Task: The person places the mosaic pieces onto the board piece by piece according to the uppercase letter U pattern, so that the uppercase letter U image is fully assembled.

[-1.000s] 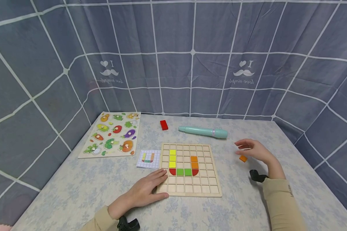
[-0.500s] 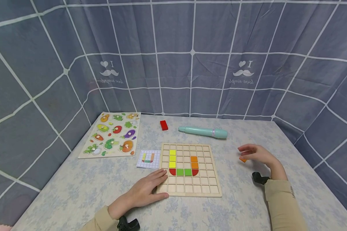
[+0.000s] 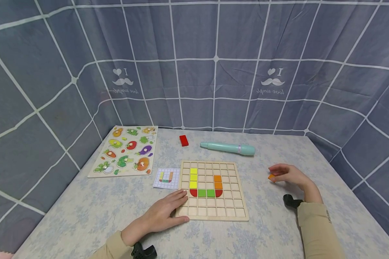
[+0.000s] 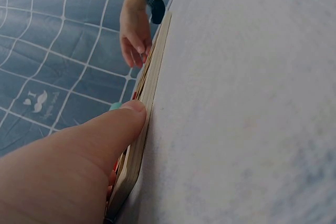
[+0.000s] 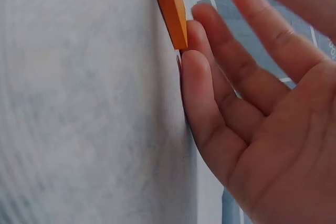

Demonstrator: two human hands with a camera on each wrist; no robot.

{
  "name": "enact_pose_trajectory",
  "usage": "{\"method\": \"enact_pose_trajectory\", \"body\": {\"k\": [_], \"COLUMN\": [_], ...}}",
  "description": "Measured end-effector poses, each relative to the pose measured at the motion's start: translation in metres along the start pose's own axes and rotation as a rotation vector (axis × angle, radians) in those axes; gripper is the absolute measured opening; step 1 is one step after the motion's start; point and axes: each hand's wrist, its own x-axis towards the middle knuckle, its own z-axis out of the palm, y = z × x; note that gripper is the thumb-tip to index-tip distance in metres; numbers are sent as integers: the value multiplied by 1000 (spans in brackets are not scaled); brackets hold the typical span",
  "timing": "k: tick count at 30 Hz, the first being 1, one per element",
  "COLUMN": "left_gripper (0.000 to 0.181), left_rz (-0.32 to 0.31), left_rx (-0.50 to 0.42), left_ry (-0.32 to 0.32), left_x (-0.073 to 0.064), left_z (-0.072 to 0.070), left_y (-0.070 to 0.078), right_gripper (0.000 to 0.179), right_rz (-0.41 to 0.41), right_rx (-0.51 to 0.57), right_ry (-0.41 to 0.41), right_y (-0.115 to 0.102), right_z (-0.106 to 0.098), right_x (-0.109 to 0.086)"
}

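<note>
My left hand [image 3: 163,214] lies flat over the left edge of a wooden grid board [image 3: 233,212], its fingers extended. In the left wrist view its thumb [image 4: 113,129] rests along the board's side. Yellow squares [image 3: 193,177], green squares [image 3: 206,193], orange squares [image 3: 218,182] and two red rounded pieces [image 3: 218,193] form a U on the board. Right of it, my right hand [image 3: 291,176] pinches a small orange block [image 3: 271,177] at the tabletop. In the right wrist view the orange block [image 5: 172,11] meets the fingertips; the thumb's contact is hidden.
Left of the board lies a small pattern card [image 3: 166,178] showing a coloured U. A vegetable puzzle board [image 3: 123,151] sits at the back left. A red block [image 3: 183,140] and a teal pen-like tube [image 3: 227,148] lie behind the grid board. Tiled-pattern curtains surround the table.
My right hand has moved slightly right and down onto the orange block, and its fingers have closed around it. The left hand and the board stay where they were.
</note>
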Motion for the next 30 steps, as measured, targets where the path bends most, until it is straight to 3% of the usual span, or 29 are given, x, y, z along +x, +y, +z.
{"method": "enact_pose_trajectory", "body": {"k": [12,23,30], "left_gripper": [68,67,68], "left_rz": [-9,0,-5], "left_rx": [-12,-5,-12], "left_ry": [-8,-1,-5], "left_x": [0,0,0], "left_z": [0,1,0], "left_y": [0,0,0], "right_gripper": [50,39,37], "right_rz": [18,-39,-12], "right_rx": [-77,-120,-126], "right_ry": [62,71,82], "right_y": [6,0,0], "right_z": [6,9,11], "right_x": [6,7,10]}}
